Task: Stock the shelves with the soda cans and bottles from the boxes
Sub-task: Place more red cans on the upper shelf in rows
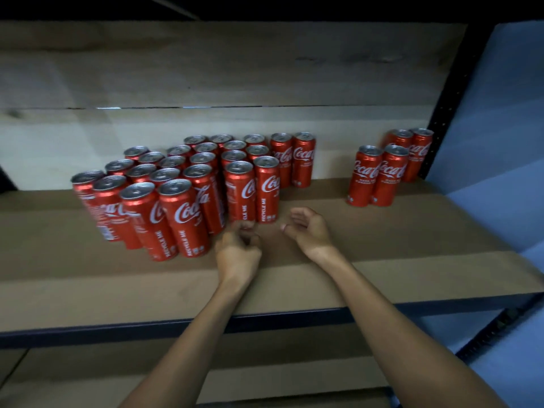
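Shelf (382,245): large block of upright red soda cans (188,184); four cans (388,169) well apart, right. Left hand (238,248) grip loosely curled, empty; right hand (309,228) grip relaxed, empty.

My two bare arms

No sleeves, gloves, rings or watch on my left hand (238,248) or my right hand (309,229).

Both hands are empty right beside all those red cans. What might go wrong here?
The left hand hovers just before the front row of the big block of tall red aluminium soda cans; a nudge might topple several packed cans. The right hand seems safer, clear of the four-can cluster near the shelf's black upright post.
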